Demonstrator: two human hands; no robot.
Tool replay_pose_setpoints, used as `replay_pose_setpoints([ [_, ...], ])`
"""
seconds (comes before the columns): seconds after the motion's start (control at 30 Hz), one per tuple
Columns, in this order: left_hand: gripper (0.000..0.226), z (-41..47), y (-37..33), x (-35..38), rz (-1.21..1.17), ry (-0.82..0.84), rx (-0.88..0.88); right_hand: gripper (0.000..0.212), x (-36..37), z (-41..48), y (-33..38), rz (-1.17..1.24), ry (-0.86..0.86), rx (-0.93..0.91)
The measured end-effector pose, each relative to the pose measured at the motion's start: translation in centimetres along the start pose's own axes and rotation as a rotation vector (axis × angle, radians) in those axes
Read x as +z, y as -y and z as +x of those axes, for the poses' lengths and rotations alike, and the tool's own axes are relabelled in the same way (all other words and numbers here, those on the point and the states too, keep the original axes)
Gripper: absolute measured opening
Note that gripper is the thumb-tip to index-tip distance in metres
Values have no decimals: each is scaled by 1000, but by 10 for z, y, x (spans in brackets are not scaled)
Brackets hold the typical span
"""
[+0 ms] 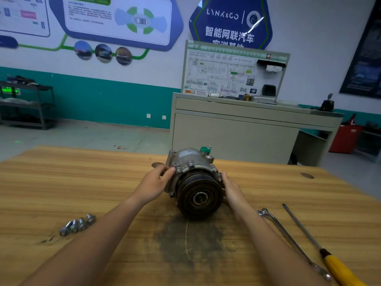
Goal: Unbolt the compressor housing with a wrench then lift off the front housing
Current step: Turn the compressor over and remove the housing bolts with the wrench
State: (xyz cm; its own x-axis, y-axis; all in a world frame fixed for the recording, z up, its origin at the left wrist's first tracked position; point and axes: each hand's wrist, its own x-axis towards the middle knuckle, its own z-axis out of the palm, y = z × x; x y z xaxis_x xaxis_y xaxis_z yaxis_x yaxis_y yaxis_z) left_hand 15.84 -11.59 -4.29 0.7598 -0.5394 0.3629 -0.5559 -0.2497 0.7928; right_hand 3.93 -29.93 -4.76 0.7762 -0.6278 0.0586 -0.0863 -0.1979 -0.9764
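A grey metal compressor [190, 162] lies on its side on the wooden table [82, 178], its black pulley [199, 196] facing me. My left hand [155, 183] grips the left edge of the front housing, thumb on the flange. My right hand [232, 187] presses flat against the right side of the pulley and housing. Several removed bolts [77, 225] lie in a row at the front left. A combination wrench [292, 241] lies at the front right, touched by neither hand.
A yellow-handled screwdriver [315, 246] lies right of the wrench. A dark oily stain [185, 242] spreads on the table before the compressor. Beyond the table stands a beige training bench [233, 129] with a wiring board; a metal shelf [26, 104] stands far left.
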Motion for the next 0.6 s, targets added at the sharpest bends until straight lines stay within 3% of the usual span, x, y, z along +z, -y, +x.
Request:
replay_pose_setpoints([
  [0.13, 29, 4, 9, 8, 52, -114, 60, 56, -4, 5, -8, -38, 37, 21],
  [0.4, 23, 7, 19, 12, 83, -87, 132, 61, -8, 23, -22, -45, 115, 46],
  [0.53, 62, 10, 17, 12, 127, -88, 181, 65, -11, 22, -25, -116, 136, 70],
  [0.6, 68, 10, 17, 12, 152, -95, 206, 66, -11, 21, -26, -117, 145, 82],
])
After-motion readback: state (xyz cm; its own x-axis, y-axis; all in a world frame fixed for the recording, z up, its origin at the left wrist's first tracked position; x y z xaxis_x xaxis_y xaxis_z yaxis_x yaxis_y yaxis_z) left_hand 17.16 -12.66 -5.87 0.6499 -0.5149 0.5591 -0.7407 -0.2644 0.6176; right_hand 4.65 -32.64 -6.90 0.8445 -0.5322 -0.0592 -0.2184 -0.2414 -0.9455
